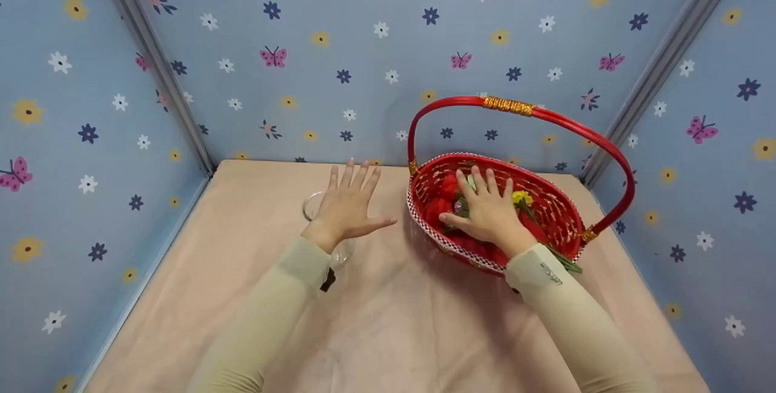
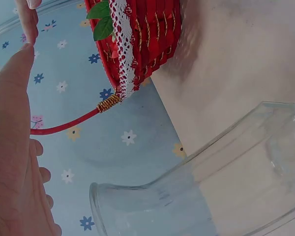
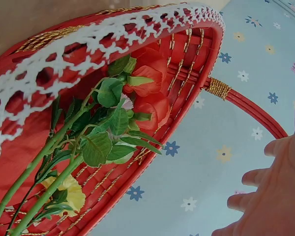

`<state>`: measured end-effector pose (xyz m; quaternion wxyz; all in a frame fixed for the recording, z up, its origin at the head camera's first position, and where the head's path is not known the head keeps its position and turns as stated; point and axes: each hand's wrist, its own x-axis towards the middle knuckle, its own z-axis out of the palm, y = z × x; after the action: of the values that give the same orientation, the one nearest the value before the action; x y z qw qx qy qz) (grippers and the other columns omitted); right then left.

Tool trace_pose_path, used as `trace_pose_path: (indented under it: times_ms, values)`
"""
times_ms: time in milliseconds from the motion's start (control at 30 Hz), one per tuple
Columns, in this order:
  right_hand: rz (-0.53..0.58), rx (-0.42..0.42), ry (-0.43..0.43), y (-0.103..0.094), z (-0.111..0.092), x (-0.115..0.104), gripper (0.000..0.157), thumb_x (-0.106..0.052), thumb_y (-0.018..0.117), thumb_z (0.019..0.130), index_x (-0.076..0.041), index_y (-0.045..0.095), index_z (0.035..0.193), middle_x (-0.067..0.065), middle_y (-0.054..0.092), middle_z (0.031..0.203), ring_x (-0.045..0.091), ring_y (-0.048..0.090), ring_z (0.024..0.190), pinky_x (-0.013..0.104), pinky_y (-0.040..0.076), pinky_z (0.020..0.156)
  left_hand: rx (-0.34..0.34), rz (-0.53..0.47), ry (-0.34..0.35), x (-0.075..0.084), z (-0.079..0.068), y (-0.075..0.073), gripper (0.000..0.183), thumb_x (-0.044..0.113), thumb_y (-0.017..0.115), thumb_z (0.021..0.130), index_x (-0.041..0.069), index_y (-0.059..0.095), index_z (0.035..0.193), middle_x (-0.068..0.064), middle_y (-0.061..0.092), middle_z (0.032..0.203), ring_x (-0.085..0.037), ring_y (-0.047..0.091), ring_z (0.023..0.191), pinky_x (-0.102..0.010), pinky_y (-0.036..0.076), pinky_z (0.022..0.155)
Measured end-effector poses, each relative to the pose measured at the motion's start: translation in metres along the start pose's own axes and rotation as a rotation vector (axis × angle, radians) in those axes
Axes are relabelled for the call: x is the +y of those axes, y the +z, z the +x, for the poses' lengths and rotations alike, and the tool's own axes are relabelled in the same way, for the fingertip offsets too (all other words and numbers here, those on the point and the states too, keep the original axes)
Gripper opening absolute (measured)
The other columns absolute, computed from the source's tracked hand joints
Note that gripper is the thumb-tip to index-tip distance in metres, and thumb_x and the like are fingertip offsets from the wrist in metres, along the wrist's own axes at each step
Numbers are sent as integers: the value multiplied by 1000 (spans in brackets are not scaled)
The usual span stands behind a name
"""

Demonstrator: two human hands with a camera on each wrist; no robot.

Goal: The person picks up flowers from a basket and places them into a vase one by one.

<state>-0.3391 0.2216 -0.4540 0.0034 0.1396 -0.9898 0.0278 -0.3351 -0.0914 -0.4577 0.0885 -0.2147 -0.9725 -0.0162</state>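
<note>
My left hand (image 1: 347, 208), fingers spread and straight, is over a clear glass vase (image 2: 241, 167). In the head view the hand covers most of the vase; only its rim and a lower part show. My right hand (image 1: 488, 214) is also spread flat, above a red woven basket (image 1: 418, 214) with white lace round its rim. Inside the basket lie red roses (image 3: 150, 73), a yellow flower (image 3: 69, 194) and green stems (image 3: 49, 152), some reaching out over the near right rim. Neither hand holds anything.
A tall red basket handle (image 1: 612, 150), wound with gold cord, arches over the right side. Light blue flowered panels (image 1: 364, 11) enclose the back and both sides. A peach cloth (image 1: 254, 259) covers the table.
</note>
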Motion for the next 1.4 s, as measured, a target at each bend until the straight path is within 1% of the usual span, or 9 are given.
trace_pose_path:
  times_ms: [67,267,400,667,833,967,1133,1233,1400]
  values:
    - [3,1,-1,0,-1,0,109,-92,28,75,-29,-4,158,12,-3,165,42,-4,149,71,-12,110,5,-1,2,-2,-2,-1,109,87,36,80,16,10,159,-9,4,165,-38,-2,150,-62,-1,118]
    - [8,13,-9,1,-3,0,109,-91,29,76,-26,0,159,12,-2,165,42,-5,149,72,-11,110,15,3,3,-7,-6,-5,109,88,34,80,17,9,159,-11,6,164,-37,-2,150,-62,0,118]
    - [-2,13,-18,3,-5,1,109,-92,26,76,-26,-1,159,12,-3,165,42,-5,149,72,-10,110,19,-16,-3,-12,-10,-8,109,86,37,80,17,10,159,-12,6,164,-37,-4,150,-62,-1,118]
    - [14,15,-12,3,-8,2,107,-90,30,77,-27,-2,159,12,-2,165,43,-2,149,72,-10,110,38,-32,-21,-24,-19,-15,111,90,29,78,15,13,159,-12,7,164,-37,-2,150,-63,-1,118]
    - [20,20,-8,7,-9,4,105,-86,36,80,-26,1,159,13,-1,165,43,-2,149,72,-9,110,39,-43,-38,-33,-26,-13,112,90,30,78,15,11,159,-11,5,164,-37,-5,150,-61,-4,118]
    - [18,27,-6,9,-10,5,106,-87,34,79,-26,1,159,13,-1,165,43,-2,149,72,-9,110,36,-57,-45,-38,-31,-11,112,91,28,78,15,10,159,-12,5,164,-37,-5,150,-62,-3,118]
    - [29,50,-15,11,-11,6,108,-90,30,77,-25,3,159,12,3,165,40,1,150,70,-4,113,72,-106,-42,-45,-37,-10,110,86,38,80,13,14,158,-13,9,164,-37,-2,151,-63,0,118]
    - [43,55,-22,12,-11,7,108,-90,31,77,-27,1,159,11,5,165,39,2,150,70,0,114,104,-154,-33,-51,-40,-10,109,82,46,80,12,17,158,-14,11,164,-37,1,151,-62,2,118]
    - [87,66,-23,16,-10,9,108,-89,35,76,-29,1,159,8,9,165,37,7,151,69,4,115,149,-224,-30,-59,-45,-9,110,81,52,79,11,19,157,-14,14,163,-37,5,150,-60,9,119]
